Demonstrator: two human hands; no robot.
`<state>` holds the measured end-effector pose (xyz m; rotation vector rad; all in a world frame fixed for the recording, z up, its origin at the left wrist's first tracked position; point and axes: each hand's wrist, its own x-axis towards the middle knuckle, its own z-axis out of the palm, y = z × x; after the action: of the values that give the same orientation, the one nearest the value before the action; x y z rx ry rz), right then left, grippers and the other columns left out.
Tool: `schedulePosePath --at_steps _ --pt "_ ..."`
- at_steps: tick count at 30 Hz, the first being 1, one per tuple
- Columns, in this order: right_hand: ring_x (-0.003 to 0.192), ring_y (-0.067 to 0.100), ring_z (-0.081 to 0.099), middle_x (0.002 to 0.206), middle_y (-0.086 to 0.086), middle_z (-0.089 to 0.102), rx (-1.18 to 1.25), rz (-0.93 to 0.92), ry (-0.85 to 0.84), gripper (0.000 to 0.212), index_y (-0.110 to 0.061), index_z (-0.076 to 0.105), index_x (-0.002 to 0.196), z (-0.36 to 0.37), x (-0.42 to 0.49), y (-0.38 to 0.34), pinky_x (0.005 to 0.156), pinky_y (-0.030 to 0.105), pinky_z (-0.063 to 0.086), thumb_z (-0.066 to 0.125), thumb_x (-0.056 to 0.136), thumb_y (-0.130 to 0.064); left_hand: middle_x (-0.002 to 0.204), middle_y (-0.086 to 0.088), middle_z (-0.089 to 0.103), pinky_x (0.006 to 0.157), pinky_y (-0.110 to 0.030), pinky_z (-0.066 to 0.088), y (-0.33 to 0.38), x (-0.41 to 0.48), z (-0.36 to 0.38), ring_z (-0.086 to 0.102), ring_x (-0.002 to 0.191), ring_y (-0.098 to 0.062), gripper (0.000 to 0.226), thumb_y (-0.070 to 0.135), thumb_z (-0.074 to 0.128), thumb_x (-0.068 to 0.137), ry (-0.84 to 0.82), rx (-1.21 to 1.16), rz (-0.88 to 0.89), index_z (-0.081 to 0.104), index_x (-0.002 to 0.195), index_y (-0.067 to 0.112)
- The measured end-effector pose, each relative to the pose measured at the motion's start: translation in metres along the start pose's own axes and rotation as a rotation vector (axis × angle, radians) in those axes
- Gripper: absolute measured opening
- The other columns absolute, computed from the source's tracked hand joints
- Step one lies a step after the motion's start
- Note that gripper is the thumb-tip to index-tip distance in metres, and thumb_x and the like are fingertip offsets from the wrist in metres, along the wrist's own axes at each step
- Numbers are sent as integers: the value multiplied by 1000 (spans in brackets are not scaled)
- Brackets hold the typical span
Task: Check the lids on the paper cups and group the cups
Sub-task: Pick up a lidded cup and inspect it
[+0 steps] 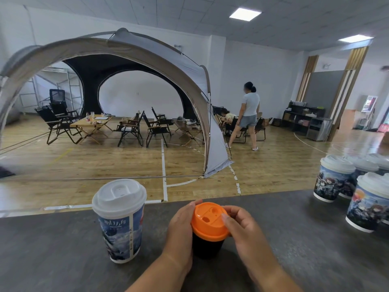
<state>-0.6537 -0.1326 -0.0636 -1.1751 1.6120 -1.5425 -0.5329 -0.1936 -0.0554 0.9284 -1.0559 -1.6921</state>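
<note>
Head view: the dark grey counter [52,260] fills the lower part, its far edge running across from the left up to the right. A black cup [207,247] with an orange lid [210,221] stands near the middle of the counter, a little back from the far edge. The left hand [181,230] grips the cup's left side, fingertips reaching up to the lid. The right hand [244,230] grasps the lid, thumb lying across its top and fingers curled round its rim.

To the left, apart from the left hand, a tall cup [120,220] with a white lid stands upright close to the far edge. A wide bare stretch of counter separates the right hand from a group of cups [336,178], white-lidded and packed together at the right end, cut off by the frame.

Beyond the far edge lies a wooden floor [105,163] with taped lines, a large arched tent [147,60] over folding chairs [130,127], and a standing person [249,110].
</note>
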Motion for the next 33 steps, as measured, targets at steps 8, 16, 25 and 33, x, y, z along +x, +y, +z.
schedulePosePath --at_steps 8,16,25,33 --pt "95 3 67 100 -8 72 -21 -42 -31 21 -29 67 110 -2 -1 1 76 19 52 53 94 -31 99 -6 74 94 -47 51 -1 1 -1 68 98 -27 26 33 49 95 -19 48 19 74 99 26" --pt "109 -17 50 125 -30 49 -191 -52 -246 89 -46 34 134 2 -6 0 84 1 40 49 60 -92 100 -7 73 93 -46 50 1 -1 -2 66 97 -26 22 28 51 95 13 46 42 72 100 22" --pt "111 16 65 112 0 72 241 -22 -69 59 -21 69 114 -11 42 -41 98 37 48 75 69 -57 121 -19 66 98 -47 45 2 8 0 63 110 -30 54 45 40 94 -276 -306 -83 55 131 9" --pt "103 30 67 115 21 69 580 135 -178 63 -8 71 115 -14 60 -21 93 45 48 48 86 -59 112 -23 64 87 -43 52 -7 9 2 65 95 -31 52 26 66 84 -466 -410 -199 52 129 4"
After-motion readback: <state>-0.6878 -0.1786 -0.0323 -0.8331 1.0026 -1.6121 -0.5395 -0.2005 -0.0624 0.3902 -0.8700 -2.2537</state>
